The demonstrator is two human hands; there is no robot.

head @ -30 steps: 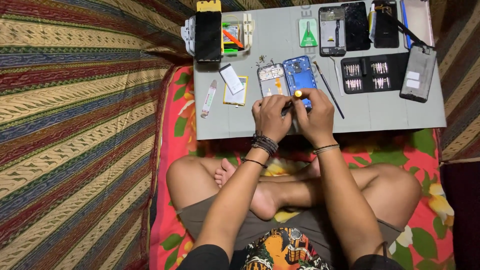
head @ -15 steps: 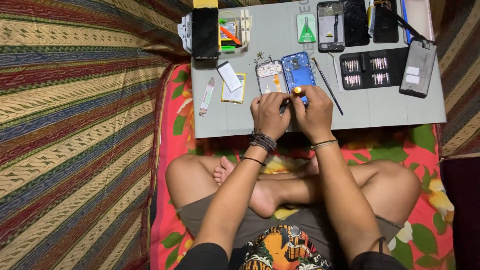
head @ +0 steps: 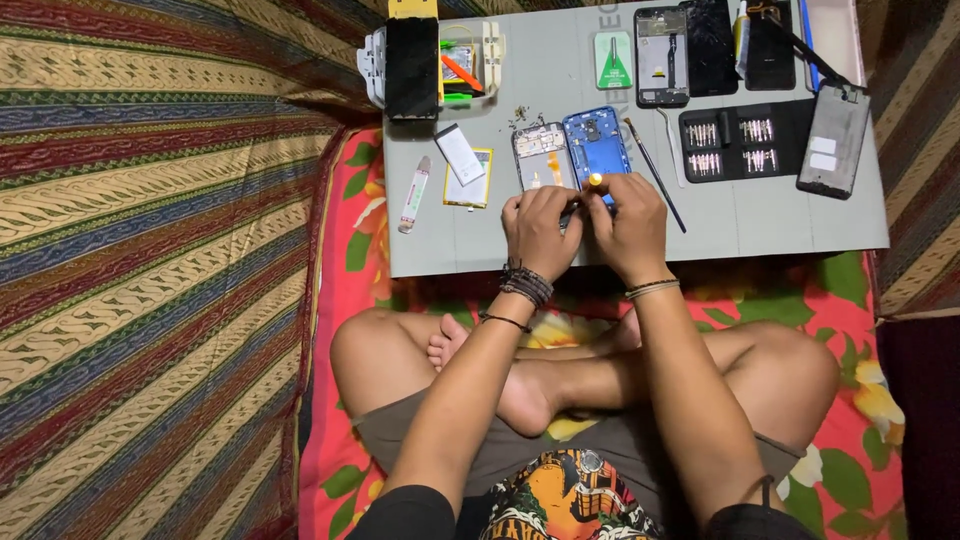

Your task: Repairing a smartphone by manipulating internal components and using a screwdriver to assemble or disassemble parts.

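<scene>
both hands (head: pixel 585 225) hid the near ends of the opened phones (head: pixel 570 152); the tool's orange tip (head: pixel 595 180) alone showed, and the table's (head: pixel 560 245) far edge was cropped.

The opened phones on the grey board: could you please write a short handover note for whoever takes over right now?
Left hand: rests on the lower end of the open phone frame, fingers curled; what it pinches is hidden.
Right hand: beside it, gripping a small tool with a yellow tip over the blue phone body.
Both phones lie side by side at the middle of the grey board. The screwdriver bit set is to the right, a thin black probe between, and a battery to the left.
Done: both phones are open, insides exposed.
Left: they are not closed up, and loose parts lie on the board.
</scene>
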